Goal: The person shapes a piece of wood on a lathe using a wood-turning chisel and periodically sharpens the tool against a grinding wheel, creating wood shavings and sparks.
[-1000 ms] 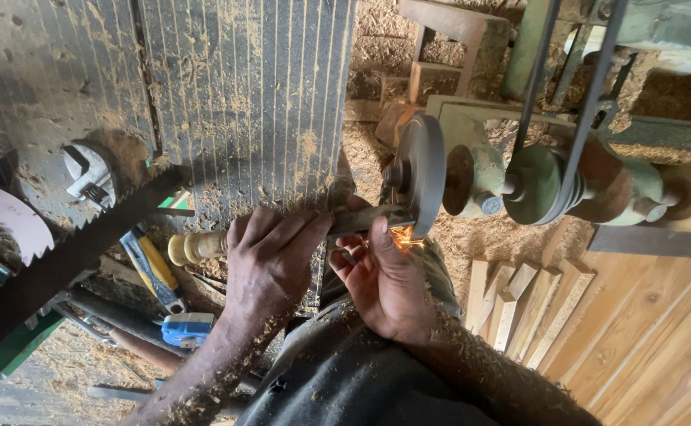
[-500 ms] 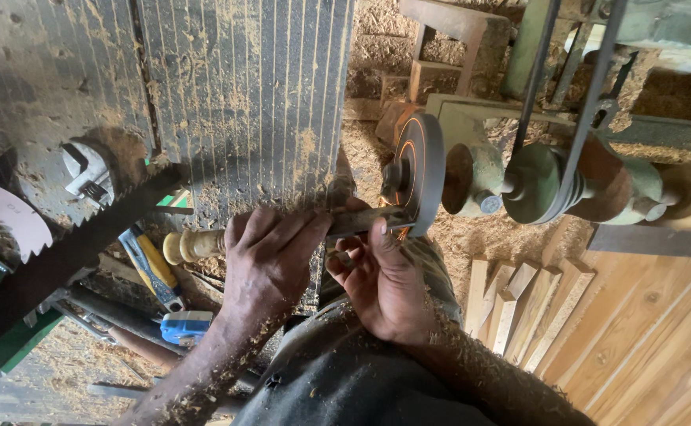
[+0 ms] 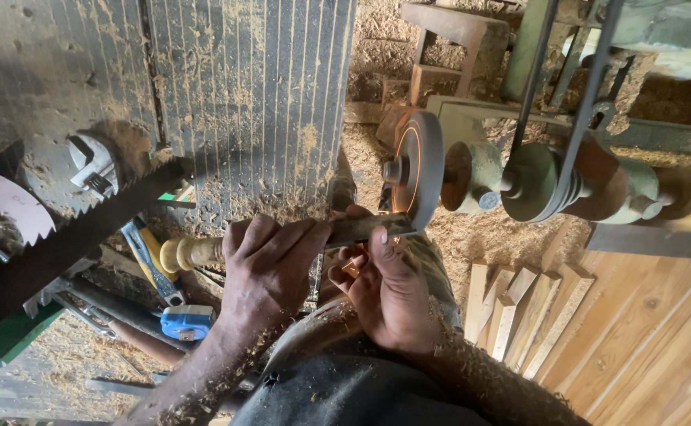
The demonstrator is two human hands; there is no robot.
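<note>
- A round saw blade [image 3: 2,207] shows at the far left edge, beside a long toothed blade [image 3: 69,237] lying aslant.
- A wrench [image 3: 93,167] rests on the dusty table [image 3: 251,102]; below, a blue tape measure [image 3: 186,322] lies among tools.
- The left hand [image 3: 266,272] is wrapped tight round a chisel [image 3: 282,241], just past its pale wooden handle.
- The right hand [image 3: 389,296] closes its fingertips on the chisel's metal shaft from below, thumb on top.
- The chisel's tip touches the rim of the grinding wheel [image 3: 418,170]; orange glow shows there.
- Right of the wheel sit a green pulley [image 3: 538,181] and belt [image 3: 582,102].
- Wood strips [image 3: 519,312] lean at lower right, on sawdust.
</note>
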